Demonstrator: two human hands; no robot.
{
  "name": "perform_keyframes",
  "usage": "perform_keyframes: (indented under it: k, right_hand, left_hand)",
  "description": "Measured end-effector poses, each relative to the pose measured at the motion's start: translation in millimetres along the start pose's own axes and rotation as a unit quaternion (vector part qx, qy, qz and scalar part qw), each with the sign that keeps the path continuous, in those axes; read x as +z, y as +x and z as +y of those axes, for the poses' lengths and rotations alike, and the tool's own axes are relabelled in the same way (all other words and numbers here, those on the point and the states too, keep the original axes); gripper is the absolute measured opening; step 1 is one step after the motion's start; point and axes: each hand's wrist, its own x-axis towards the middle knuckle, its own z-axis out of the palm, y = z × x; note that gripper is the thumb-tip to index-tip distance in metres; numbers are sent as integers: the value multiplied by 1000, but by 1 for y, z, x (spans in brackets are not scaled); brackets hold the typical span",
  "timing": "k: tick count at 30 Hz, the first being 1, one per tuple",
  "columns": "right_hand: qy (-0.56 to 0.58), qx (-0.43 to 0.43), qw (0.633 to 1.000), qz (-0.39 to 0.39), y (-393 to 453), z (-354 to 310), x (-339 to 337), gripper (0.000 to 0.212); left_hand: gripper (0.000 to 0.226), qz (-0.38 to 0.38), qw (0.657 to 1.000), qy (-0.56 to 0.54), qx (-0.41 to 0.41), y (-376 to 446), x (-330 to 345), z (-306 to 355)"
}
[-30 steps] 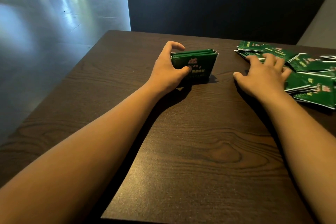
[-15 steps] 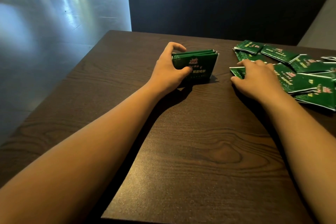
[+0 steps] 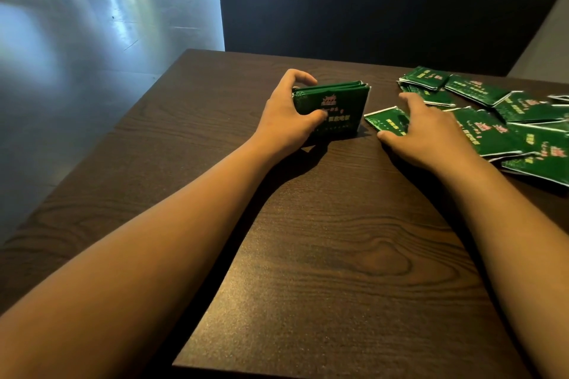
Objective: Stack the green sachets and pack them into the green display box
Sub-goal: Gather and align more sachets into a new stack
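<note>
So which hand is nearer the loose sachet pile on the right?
Right. The right hand lies at the loose sachet pile, sliding one sachet out; the left hand grips the upright stack, farther off.

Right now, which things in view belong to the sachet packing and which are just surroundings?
Job:
- stack of sachets, stood on edge, gripped by left hand
- single sachet under right hand, fingers resting on it
- loose sachets at right

Surroundings:
- table
- bench
- floor

No display box is in view.
</note>
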Motion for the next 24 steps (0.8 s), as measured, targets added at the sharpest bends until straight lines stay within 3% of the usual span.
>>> perform_keyframes:
  k: [4, 13, 18, 24]
  right_hand:
    - [-17, 25, 1000, -3, 1, 2, -1, 89]
    - [77, -59, 994, 48, -9, -9, -2, 101]
    - [98, -68, 988, 100, -3, -6, 2, 72]
    - [192, -112, 936, 272, -5, -9, -7, 28]
  left_hand:
    - [44, 10, 1000, -7, -3, -1, 0, -1]
    - [50, 34, 997, -52, -36, 0, -2, -2]
    - [47, 26, 997, -65, -39, 1, -2, -3]
    - [49, 31, 997, -55, -40, 1, -2, -3]
